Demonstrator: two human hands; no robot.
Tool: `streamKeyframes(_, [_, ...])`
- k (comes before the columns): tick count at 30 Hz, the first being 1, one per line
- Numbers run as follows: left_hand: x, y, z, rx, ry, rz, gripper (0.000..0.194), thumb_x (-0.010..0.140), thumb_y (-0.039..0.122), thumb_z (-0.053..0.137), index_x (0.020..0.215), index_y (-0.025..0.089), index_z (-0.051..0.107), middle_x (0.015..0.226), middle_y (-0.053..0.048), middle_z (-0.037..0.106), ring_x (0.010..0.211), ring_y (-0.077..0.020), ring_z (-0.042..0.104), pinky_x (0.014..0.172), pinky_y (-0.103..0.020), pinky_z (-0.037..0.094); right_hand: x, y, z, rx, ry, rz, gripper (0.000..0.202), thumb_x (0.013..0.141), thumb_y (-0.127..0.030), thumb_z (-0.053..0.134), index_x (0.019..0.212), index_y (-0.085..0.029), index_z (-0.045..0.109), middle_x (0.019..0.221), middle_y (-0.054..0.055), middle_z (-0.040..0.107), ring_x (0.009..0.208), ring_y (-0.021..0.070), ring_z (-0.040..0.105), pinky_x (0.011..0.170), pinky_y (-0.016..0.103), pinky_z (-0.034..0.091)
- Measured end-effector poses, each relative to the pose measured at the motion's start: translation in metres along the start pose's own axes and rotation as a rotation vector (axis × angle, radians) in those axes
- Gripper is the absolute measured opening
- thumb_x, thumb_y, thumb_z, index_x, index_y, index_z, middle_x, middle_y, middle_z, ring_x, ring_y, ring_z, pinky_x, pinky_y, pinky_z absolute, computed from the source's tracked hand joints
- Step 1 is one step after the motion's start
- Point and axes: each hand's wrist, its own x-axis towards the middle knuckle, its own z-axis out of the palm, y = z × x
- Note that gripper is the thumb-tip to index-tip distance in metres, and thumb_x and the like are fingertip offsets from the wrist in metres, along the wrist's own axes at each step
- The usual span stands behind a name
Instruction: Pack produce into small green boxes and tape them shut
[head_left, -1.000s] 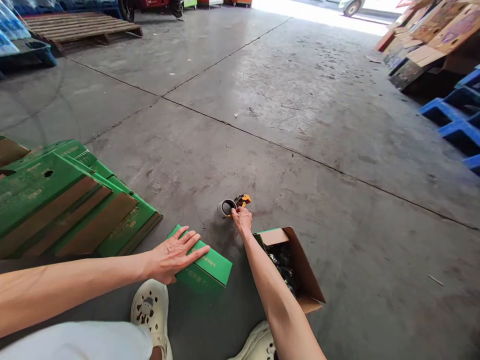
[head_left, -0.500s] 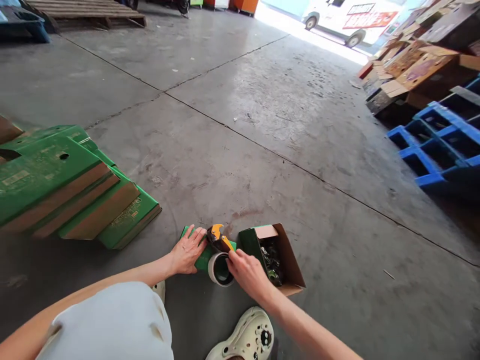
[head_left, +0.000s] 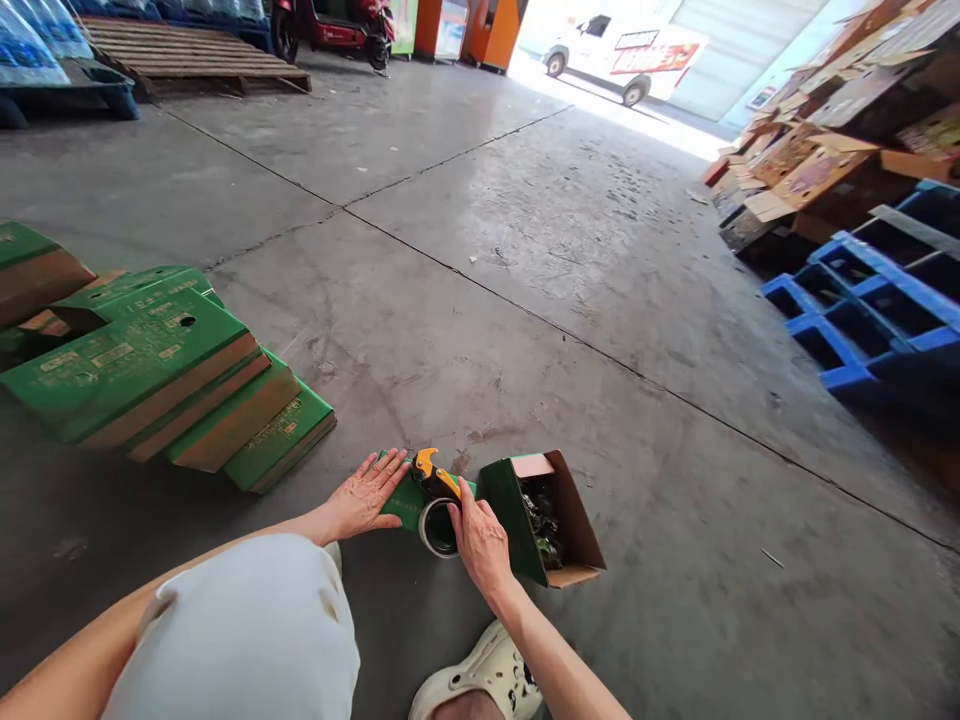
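My left hand lies flat, fingers stretched, on the left end of a small green carton on the floor. With its fingers closed, my right hand grips a hand-held tape dispenser, black with an orange-yellow hooked end and handle. Its round tape roll hangs at the carton's near edge; whether tape is stuck to the carton cannot be made out. Just right of my right hand stands an opened green and brown cardboard box, holding dark, shiny wrapped contents.
Flattened or stacked green cartons lie at the left. Blue pallets and piled cardboard boxes stand at the right. A wooden pallet, a red scooter and a white van are at the back.
The camera view has shifted slightly. My left hand has turned and flattened at the carton's left end. My right hand has tilted more upright with the tape dispenser, and the tape roll has turned.
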Motion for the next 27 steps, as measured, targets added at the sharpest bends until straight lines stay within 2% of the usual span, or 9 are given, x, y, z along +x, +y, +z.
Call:
streamKeyframes(4, [0.003, -0.004, -0.001, -0.102, -0.061, -0.037, 0.107, 0.096, 0.079, 0.050, 0.173, 0.021, 0.004, 0.177, -0.017, 0.016, 0.165, -0.0338, 0.013, 0.132, -0.052, 0.013, 0.006, -0.012, -0.002, 0.071, -0.090, 0.032, 0.042, 0.091, -0.024, 0.067, 0.133, -0.024, 0.064, 0.115, 0.011, 0.078, 0.100, 0.0306, 0.069, 0.088, 0.037, 0.054])
streamKeyframes(7, [0.001, -0.007, -0.004, -0.189, -0.099, -0.066, 0.103, 0.098, 0.073, 0.055, 0.173, 0.022, 0.005, 0.178, -0.017, 0.008, 0.165, -0.0345, 0.009, 0.131, -0.053, 0.017, 0.013, -0.016, -0.003, 0.237, -0.073, 0.175, 0.028, 0.080, -0.015, 0.064, 0.106, -0.024, 0.067, 0.107, 0.010, 0.077, 0.095, 0.0279, 0.069, 0.087, 0.035, 0.050])
streamKeyframes(9, [0.000, -0.011, -0.005, -0.244, -0.112, -0.083, 0.098, 0.100, 0.067, 0.056, 0.173, 0.024, 0.005, 0.178, -0.016, 0.006, 0.165, -0.0341, 0.007, 0.131, -0.056, 0.016, 0.020, -0.016, -0.003, 0.318, -0.051, 0.260, 0.019, 0.079, -0.017, 0.059, 0.097, -0.024, 0.063, 0.094, 0.007, 0.074, 0.086, 0.0257, 0.069, 0.081, 0.033, 0.049])
streamKeyframes(12, [-0.001, -0.015, -0.006, -0.333, -0.107, -0.095, 0.090, 0.104, 0.059, 0.054, 0.173, 0.027, 0.006, 0.178, -0.016, 0.006, 0.165, -0.0342, 0.007, 0.131, -0.061, 0.013, 0.029, -0.012, -0.004, 0.388, -0.028, 0.309, 0.009, 0.085, -0.028, 0.053, 0.092, -0.026, 0.057, 0.077, 0.000, 0.067, 0.072, 0.0231, 0.065, 0.070, 0.030, 0.047])
streamKeyframes(15, [-0.002, -0.017, -0.007, -0.461, -0.076, -0.108, 0.083, 0.106, 0.055, 0.052, 0.172, 0.030, 0.009, 0.178, -0.014, 0.010, 0.166, -0.0333, 0.008, 0.130, -0.063, 0.011, 0.035, -0.007, -0.011, 0.488, -0.007, 0.314, 0.014, 0.088, -0.037, 0.048, 0.095, -0.027, 0.054, 0.078, -0.001, 0.066, 0.073, 0.0224, 0.065, 0.070, 0.030, 0.050])
streamKeyframes(19, [-0.003, -0.018, -0.006, -0.665, 0.034, -0.210, 0.080, 0.105, 0.050, 0.055, 0.171, 0.031, 0.015, 0.174, -0.012, 0.031, 0.165, -0.0312, 0.016, 0.132, -0.061, 0.010, 0.040, -0.010, -0.012, 0.691, 0.006, 0.299, 0.028, 0.089, -0.041, 0.050, 0.109, -0.024, 0.058, 0.098, 0.003, 0.073, 0.090, 0.0244, 0.068, 0.081, 0.034, 0.055])
streamKeyframes(22, [-0.001, -0.021, -0.003, -0.784, 0.110, -0.243, 0.085, 0.099, 0.048, 0.066, 0.169, 0.028, 0.022, 0.168, -0.014, 0.043, 0.162, -0.0321, 0.024, 0.132, -0.058, 0.017, 0.044, -0.020, -0.001, 0.839, 0.035, 0.276, 0.039, 0.089, -0.038, 0.054, 0.123, -0.020, 0.059, 0.113, 0.008, 0.074, 0.103, 0.0256, 0.069, 0.094, 0.037, 0.055])
streamKeyframes(27, [0.005, -0.023, 0.000, -0.925, 0.174, -0.232, 0.098, 0.091, 0.044, 0.076, 0.168, 0.027, 0.018, 0.160, -0.015, 0.051, 0.150, -0.0305, 0.046, 0.127, -0.052, 0.032, 0.041, -0.032, 0.023, 0.801, 0.125, 0.215, 0.041, 0.093, -0.030, 0.050, 0.132, -0.019, 0.060, 0.121, 0.011, 0.076, 0.109, 0.0258, 0.071, 0.100, 0.039, 0.055])
